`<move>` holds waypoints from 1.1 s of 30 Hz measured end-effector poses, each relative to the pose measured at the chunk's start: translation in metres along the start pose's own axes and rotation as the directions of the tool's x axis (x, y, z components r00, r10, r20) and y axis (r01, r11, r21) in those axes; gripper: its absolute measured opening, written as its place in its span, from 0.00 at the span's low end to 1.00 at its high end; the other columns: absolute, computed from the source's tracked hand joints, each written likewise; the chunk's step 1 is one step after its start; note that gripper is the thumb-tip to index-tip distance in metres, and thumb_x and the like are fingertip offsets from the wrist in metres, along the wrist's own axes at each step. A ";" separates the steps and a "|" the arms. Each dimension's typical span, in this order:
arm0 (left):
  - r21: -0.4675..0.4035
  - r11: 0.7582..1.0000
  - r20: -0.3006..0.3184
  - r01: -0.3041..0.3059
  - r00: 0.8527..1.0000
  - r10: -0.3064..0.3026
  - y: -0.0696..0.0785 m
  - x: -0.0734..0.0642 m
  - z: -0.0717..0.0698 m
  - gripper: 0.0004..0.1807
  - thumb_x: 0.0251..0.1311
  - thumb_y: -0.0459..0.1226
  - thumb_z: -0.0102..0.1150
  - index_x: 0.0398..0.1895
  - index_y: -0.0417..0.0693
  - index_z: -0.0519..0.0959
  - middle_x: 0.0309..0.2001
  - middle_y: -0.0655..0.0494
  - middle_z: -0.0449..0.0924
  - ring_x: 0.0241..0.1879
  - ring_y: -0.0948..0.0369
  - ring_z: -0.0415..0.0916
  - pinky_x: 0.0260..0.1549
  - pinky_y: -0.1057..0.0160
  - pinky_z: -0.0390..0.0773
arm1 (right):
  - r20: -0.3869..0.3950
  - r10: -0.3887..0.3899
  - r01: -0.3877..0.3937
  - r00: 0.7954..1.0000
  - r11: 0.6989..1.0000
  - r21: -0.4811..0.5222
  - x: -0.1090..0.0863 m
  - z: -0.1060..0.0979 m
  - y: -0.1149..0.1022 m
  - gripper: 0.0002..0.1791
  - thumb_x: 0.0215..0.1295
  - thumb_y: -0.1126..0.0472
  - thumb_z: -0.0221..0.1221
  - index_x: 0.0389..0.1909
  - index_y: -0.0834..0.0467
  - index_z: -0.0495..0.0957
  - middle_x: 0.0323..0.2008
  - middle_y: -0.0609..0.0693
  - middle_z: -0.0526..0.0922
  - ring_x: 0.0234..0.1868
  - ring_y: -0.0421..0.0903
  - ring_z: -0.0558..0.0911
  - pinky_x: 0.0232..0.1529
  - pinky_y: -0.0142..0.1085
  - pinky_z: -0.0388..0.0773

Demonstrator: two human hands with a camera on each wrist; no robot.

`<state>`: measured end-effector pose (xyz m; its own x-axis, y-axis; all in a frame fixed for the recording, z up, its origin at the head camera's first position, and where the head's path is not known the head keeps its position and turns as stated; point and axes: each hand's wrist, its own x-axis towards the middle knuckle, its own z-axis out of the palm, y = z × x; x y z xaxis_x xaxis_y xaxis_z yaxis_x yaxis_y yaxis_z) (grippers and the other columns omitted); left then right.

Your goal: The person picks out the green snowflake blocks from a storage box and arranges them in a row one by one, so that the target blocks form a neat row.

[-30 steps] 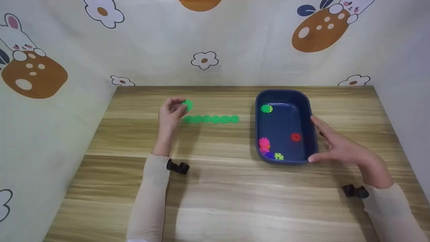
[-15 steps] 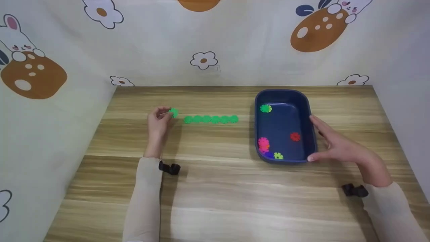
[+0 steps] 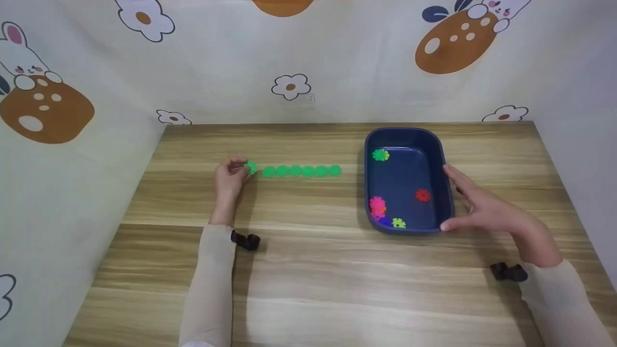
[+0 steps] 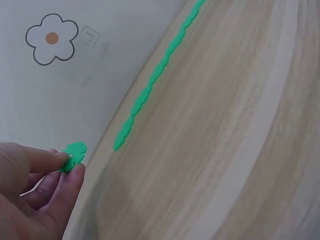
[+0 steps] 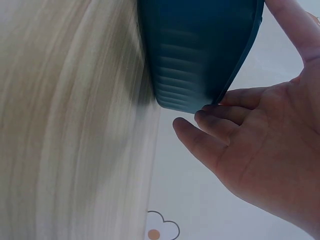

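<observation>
Between thumb and fingertips, my left hand [image 3: 228,179] pinches a green snowflake disc [image 3: 250,167], a notched plastic building piece. In the left wrist view this disc [image 4: 75,156] is tilted, its rim facing the row. Just right of it, apart by a small gap, a straight row of several green snowflake discs [image 3: 302,171] lies on the table. My right hand [image 3: 491,212] rests against the right side of a dark blue plastic bin [image 3: 409,231], fingers and thumb spread along its rim. In the right wrist view the fingers [image 5: 215,127] look fairly straight beside the bin's outer wall [image 5: 200,60].
Inside the bin lie green discs [image 3: 381,154], a red disc [image 3: 422,195], pink discs [image 3: 377,205], a blue piece [image 3: 385,221] and a yellow-green disc [image 3: 398,222]. A patterned cloth wall [image 3: 347,62] borders the wooden table [image 3: 337,279] behind.
My left hand has moved left and then down with the green disc, from above the row's left end to beside it. The right hand stays at the bin.
</observation>
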<state>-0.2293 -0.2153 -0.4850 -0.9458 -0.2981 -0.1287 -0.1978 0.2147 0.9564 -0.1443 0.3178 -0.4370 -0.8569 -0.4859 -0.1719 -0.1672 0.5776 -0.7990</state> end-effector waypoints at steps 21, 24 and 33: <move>0.128 0.992 0.042 0.002 0.999 -0.008 0.004 0.003 -0.009 0.17 0.73 0.35 0.52 0.60 0.36 0.75 0.58 0.41 0.80 0.54 0.55 0.79 0.44 0.74 0.80 | -0.007 -0.033 0.033 0.999 0.999 -0.013 0.001 -0.001 0.003 0.69 0.48 0.59 0.77 0.80 0.55 0.34 0.80 0.61 0.33 0.79 0.66 0.40 0.73 0.57 0.49; 0.123 0.992 0.023 0.000 1.000 -0.002 0.009 0.003 -0.011 0.17 0.73 0.35 0.51 0.60 0.37 0.75 0.58 0.42 0.80 0.54 0.56 0.78 0.48 0.71 0.80 | -0.007 -0.034 0.034 0.999 0.999 -0.008 0.001 -0.001 0.003 0.69 0.49 0.59 0.77 0.80 0.55 0.34 0.80 0.61 0.33 0.79 0.66 0.40 0.72 0.62 0.48; 0.101 0.994 -0.018 -0.032 0.999 0.034 0.029 -0.002 -0.007 0.16 0.72 0.36 0.53 0.58 0.40 0.77 0.57 0.45 0.82 0.52 0.59 0.79 0.48 0.71 0.80 | -0.004 -0.032 0.032 0.999 0.999 0.012 0.001 0.000 0.003 0.70 0.48 0.59 0.77 0.80 0.56 0.33 0.80 0.62 0.32 0.79 0.68 0.39 0.69 0.68 0.47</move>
<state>-0.2311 -0.2151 -0.4549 -0.9472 -0.3073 -0.0916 -0.1928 0.3172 0.9285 -0.1452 0.3192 -0.4393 -0.8532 -0.5015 -0.1437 -0.1888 0.5536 -0.8111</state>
